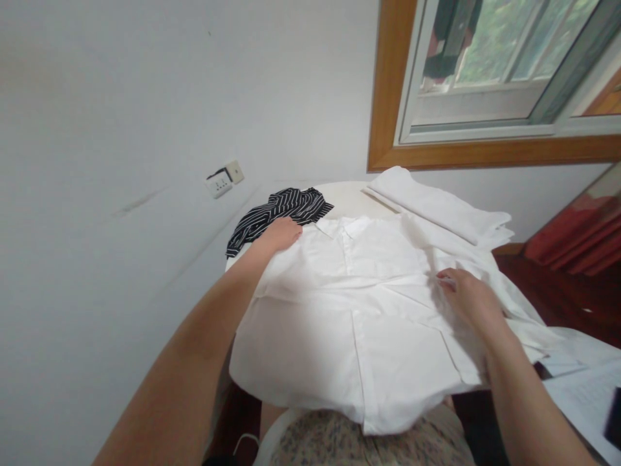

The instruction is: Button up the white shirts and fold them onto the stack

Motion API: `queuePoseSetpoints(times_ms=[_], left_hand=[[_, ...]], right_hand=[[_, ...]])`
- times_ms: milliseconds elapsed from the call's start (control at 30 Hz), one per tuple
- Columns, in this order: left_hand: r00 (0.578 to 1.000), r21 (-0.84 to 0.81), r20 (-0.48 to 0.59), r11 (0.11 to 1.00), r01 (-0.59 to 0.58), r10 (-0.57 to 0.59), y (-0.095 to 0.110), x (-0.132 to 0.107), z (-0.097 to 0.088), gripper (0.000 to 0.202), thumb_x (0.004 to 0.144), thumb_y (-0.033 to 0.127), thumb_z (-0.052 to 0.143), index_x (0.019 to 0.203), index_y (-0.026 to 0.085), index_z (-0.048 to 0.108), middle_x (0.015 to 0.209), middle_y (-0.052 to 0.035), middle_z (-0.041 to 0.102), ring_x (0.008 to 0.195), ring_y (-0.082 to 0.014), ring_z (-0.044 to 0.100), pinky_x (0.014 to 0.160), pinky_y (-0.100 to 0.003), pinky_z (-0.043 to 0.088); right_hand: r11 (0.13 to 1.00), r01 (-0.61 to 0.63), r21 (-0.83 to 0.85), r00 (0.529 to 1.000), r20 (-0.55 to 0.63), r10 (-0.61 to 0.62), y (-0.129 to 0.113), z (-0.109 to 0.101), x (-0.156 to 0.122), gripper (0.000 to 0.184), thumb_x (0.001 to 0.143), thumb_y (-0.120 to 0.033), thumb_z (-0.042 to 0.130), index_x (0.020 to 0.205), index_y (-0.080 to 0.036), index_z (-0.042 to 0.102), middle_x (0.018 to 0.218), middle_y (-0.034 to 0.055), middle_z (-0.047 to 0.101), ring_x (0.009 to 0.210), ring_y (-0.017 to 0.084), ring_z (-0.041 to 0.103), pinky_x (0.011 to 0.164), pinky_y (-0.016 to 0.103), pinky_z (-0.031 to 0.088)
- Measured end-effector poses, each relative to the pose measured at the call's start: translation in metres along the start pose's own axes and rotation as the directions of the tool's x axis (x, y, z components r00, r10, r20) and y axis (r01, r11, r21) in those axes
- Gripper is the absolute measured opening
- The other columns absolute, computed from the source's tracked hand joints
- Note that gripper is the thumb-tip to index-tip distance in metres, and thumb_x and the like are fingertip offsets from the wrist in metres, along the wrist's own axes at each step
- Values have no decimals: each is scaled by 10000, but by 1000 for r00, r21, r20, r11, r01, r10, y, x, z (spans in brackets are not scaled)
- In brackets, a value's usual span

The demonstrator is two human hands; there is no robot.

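A white collared shirt (315,336) lies spread over a table, its collar at the far side and its hem hanging over the near edge. A loose crosswise fold runs over its middle. My left hand (283,234) rests on the shirt's far left part, next to a bunched black-and-white striped cloth (286,206); the fingers look laid out flat. At the right, my right hand (463,291) pinches the shirt's fabric by its side, thumb and fingers closed on it. The right sleeve area is rumpled and partly hidden under that forearm.
A folded white garment (431,200) lies at the table's back right. Papers (587,395) and a dark object sit at the lower right. Behind are the wall with a power socket (219,185) and a wood-framed window (388,155). A red curtain (577,226) hangs at the right.
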State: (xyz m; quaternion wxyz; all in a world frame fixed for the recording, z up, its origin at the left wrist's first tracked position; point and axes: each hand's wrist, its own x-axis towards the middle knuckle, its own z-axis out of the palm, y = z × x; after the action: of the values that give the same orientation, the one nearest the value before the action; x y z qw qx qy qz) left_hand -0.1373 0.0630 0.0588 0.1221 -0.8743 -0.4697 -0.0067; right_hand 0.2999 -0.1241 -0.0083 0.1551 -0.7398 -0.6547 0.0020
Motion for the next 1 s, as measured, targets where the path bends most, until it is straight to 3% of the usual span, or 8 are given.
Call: queuePoseSetpoints(times_ms=[133,233,400,500,700,867,1000], left_hand=[[998,78,65,997,-25,20,-27,3,5,365,873,434,479,809,173,726,951,-117,663,986,-240,523,926,-357,342],[996,73,83,997,-21,15,-44,4,9,380,878,451,457,830,181,721,978,-99,663,977,-220,506,924,-336,331],[991,131,-34,982,133,-129,-54,-3,17,382,928,393,388,862,169,690,994,-118,672,996,-249,500,911,-384,320],[978,168,-89,965,201,-189,-49,-11,26,338,928,372,406,874,175,675,987,-125,670,1044,-280,478,936,-430,299],[977,129,-158,978,161,-140,-38,-25,39,269,910,301,441,880,155,665,1045,-151,611,1110,-286,452,1003,-452,274],[960,153,-213,965,214,-179,-22,-23,22,217,877,269,486,962,144,642,1084,-168,586,1114,-319,455,965,-469,329],[927,-53,-286,970,236,-241,12,-27,10,261,902,258,418,1030,154,620,1060,-142,605,1054,-277,519,940,-427,401]], right_hand=[[999,-4,41,998,-64,6,-8,-8,-2,276,911,-250,432,1084,-206,642,1058,110,651,796,223,639,653,303,430],[995,33,99,993,-114,-22,-11,-11,-1,297,909,-226,411,1115,-210,624,1049,105,640,829,223,633,681,303,444],[996,32,79,993,-113,-23,-10,-2,0,280,893,-191,424,1081,-199,630,1014,99,632,795,219,630,678,308,449],[998,14,68,994,-113,-7,-9,4,0,261,894,-175,425,1059,-187,628,1021,106,630,828,228,632,679,307,449],[1000,-4,-3,995,-100,4,-6,7,-2,242,936,-206,407,1080,-183,600,1034,104,613,758,202,616,628,292,424],[998,31,-52,995,-90,-36,-7,7,-4,243,956,-227,379,1057,-180,595,1004,99,604,721,191,598,598,286,402],[998,10,-64,994,-111,-17,-11,2,-7,252,952,-224,378,1070,-183,598,1013,100,608,695,179,589,585,285,395]])
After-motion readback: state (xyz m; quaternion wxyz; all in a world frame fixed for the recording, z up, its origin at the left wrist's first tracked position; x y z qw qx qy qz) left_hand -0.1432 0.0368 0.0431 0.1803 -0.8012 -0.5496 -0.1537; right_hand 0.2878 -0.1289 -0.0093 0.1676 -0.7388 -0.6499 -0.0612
